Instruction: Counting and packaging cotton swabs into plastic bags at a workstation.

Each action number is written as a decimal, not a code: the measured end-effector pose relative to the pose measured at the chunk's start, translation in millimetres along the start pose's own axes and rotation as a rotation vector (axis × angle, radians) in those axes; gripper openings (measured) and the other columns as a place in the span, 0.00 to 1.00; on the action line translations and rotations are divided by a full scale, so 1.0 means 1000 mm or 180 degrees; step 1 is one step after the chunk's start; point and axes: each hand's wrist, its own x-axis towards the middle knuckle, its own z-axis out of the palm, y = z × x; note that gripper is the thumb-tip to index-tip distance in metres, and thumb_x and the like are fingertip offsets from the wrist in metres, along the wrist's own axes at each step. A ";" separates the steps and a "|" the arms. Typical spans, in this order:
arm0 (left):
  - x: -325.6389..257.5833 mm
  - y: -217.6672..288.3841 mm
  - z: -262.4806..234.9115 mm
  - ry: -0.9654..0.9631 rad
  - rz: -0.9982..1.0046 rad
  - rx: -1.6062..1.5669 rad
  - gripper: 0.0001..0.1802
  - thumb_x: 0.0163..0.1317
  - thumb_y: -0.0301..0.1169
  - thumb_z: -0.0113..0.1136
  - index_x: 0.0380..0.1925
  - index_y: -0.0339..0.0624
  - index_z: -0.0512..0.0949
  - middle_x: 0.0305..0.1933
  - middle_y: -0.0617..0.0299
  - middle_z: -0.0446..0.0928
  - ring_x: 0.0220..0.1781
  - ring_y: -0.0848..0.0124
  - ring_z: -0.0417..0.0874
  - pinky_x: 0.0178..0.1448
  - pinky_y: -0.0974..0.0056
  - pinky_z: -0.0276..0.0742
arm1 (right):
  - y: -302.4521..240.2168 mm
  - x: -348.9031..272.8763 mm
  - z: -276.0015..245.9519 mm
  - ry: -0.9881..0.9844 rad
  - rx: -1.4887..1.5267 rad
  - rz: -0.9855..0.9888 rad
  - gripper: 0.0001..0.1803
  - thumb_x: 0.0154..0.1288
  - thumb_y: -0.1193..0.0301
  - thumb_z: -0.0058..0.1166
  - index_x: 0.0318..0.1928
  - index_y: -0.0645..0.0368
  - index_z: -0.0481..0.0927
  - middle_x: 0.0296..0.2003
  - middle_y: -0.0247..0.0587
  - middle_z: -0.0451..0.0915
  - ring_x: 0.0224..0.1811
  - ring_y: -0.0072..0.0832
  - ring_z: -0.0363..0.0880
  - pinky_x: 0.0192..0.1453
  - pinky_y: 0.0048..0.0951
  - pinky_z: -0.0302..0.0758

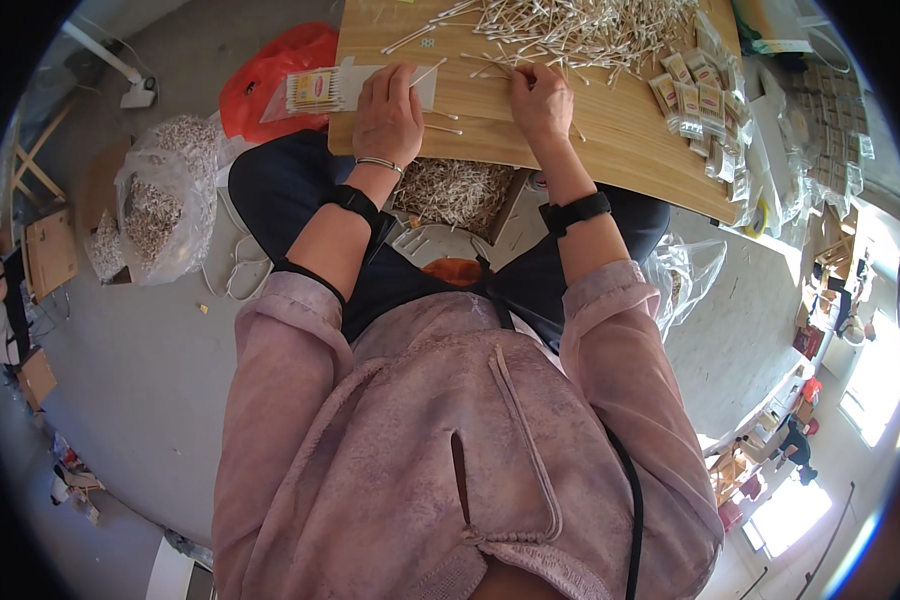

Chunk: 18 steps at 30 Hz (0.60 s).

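Observation:
My left hand [388, 118] is closed, palm down, at the near left of the wooden table, over a white sheet [426, 92]. Cotton swabs [444, 130] stick out to its right, and it appears to grip them. Beside it, to the left, lies a clear pack of cotton swabs [314, 91] with a yellow label. My right hand [543, 106] is curled with fingertips together at the near edge of a big heap of loose cotton swabs [600, 30]. What its fingers hold, if anything, is hidden. A single swab shows just right of it.
Filled small packs [700, 100] are heaped on the table's right side. A box of swabs [455, 193] sits below the table edge, between my knees. A red plastic bag [270, 85] hangs at the left, near clear sacks of swabs [170, 195] on the floor.

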 end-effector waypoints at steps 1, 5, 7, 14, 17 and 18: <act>0.000 -0.001 0.000 -0.0045 -0.0007 0.0032 0.17 0.62 0.29 0.51 0.52 0.42 0.70 0.53 0.55 0.70 0.57 0.57 0.70 0.62 0.56 0.67 | 0.003 0.001 -0.002 0.0004 -0.0002 0.0002 0.08 0.57 0.67 0.54 0.33 0.54 0.83 0.37 0.44 0.77 0.40 0.43 0.78 0.45 0.40 0.75; -0.002 -0.003 0.001 -0.0020 0.0016 0.0051 0.17 0.62 0.29 0.52 0.52 0.43 0.70 0.53 0.55 0.70 0.57 0.56 0.70 0.62 0.56 0.67 | 0.009 -0.006 -0.006 0.0214 0.0125 -0.0488 0.07 0.56 0.66 0.58 0.36 0.49 0.84 0.37 0.39 0.76 0.40 0.38 0.77 0.44 0.37 0.75; -0.001 -0.003 0.000 -0.0029 0.0012 0.0018 0.17 0.61 0.28 0.52 0.52 0.43 0.69 0.53 0.55 0.70 0.57 0.56 0.70 0.62 0.56 0.67 | 0.007 -0.009 -0.005 0.0250 0.0072 -0.0927 0.08 0.56 0.66 0.61 0.38 0.47 0.84 0.35 0.36 0.77 0.39 0.35 0.77 0.43 0.35 0.75; 0.000 -0.001 0.001 -0.0027 0.0061 0.0061 0.17 0.61 0.28 0.52 0.51 0.43 0.69 0.53 0.55 0.70 0.57 0.56 0.70 0.61 0.56 0.67 | -0.001 -0.012 -0.003 -0.0013 -0.0496 -0.1248 0.05 0.55 0.65 0.60 0.33 0.47 0.84 0.37 0.34 0.74 0.45 0.37 0.72 0.49 0.39 0.71; 0.000 -0.001 0.000 0.0007 0.0014 0.0031 0.17 0.61 0.28 0.52 0.51 0.42 0.69 0.53 0.55 0.71 0.57 0.56 0.70 0.61 0.56 0.67 | -0.002 -0.021 -0.006 -0.0145 -0.0623 -0.1592 0.03 0.55 0.66 0.59 0.32 0.47 0.82 0.38 0.34 0.74 0.47 0.38 0.70 0.50 0.38 0.68; 0.000 -0.001 -0.001 0.0022 0.0033 0.0004 0.17 0.61 0.27 0.52 0.51 0.42 0.69 0.53 0.55 0.71 0.56 0.56 0.70 0.61 0.56 0.68 | 0.001 -0.023 -0.004 -0.0193 -0.0600 -0.1852 0.04 0.55 0.67 0.59 0.32 0.47 0.82 0.39 0.33 0.74 0.47 0.38 0.70 0.50 0.38 0.67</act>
